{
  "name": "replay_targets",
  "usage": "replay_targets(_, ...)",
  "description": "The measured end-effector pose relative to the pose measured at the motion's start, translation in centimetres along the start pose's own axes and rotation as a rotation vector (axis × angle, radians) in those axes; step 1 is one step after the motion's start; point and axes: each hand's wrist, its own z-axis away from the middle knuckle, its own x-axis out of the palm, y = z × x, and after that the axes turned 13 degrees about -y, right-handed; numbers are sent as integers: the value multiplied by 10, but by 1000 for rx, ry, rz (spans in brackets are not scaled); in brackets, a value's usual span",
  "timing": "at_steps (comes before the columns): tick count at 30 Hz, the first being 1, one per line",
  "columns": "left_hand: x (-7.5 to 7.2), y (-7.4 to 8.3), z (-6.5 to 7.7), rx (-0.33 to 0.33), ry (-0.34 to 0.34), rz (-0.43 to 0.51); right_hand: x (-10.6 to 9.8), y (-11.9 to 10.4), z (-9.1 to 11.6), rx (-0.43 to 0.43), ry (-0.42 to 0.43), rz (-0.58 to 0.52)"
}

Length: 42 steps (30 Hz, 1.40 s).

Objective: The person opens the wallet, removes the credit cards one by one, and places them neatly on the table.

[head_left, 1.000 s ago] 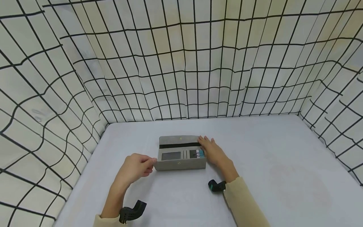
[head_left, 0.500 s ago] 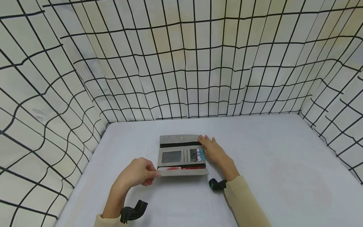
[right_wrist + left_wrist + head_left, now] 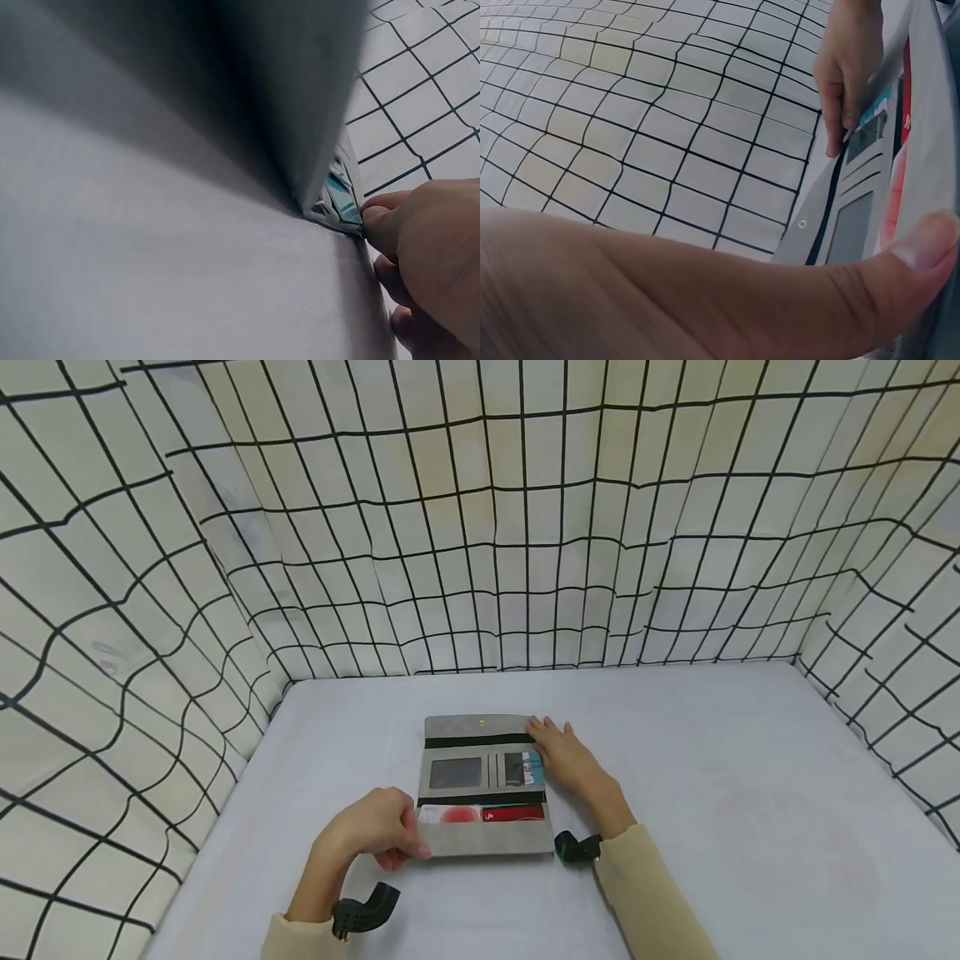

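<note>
A long grey wallet (image 3: 487, 840) lies unfolded on the white table in the head view. My left hand (image 3: 378, 827) pinches the left corner of its front flap, thumb (image 3: 926, 244) on the inner face; in the right wrist view the flap stands tilted up. A white card with a red circle (image 3: 459, 814) and a red card (image 3: 513, 812) show in the front pocket. Teal-and-white cards (image 3: 532, 768) sit in the right slots, beside a dark mesh window (image 3: 456, 773). My right hand (image 3: 573, 764) rests on the wallet's upper right edge, fingers extended in the head view.
White tabletop (image 3: 712, 810) surrounds the wallet. Black netting (image 3: 525, 543) over pale walls rises behind the table and on both sides. Each wrist carries a small black camera, the left one (image 3: 367, 910) close to the tabletop.
My left hand has drawn the front flap down toward me, opening the wallet further and exposing the white and red cards. The right hand stays at the wallet's right edge.
</note>
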Motion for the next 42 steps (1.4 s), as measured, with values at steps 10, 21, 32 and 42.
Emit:
replay_targets(10, 7, -5, -12, -36, -69, -57, 0, 2, 1, -39, -1, -12)
replay_targets(21, 11, -7, -21, -59, -37, -211, 1, 3, -1, -42, 10, 5)
replay_targets(32, 11, -14, -28, 50, 195, -363, 2, 3, 0, -36, 2, 5)
replay_targets(42, 6, -22, -35, 83, 77, -274, 0, -2, 1, -46, 37, -7)
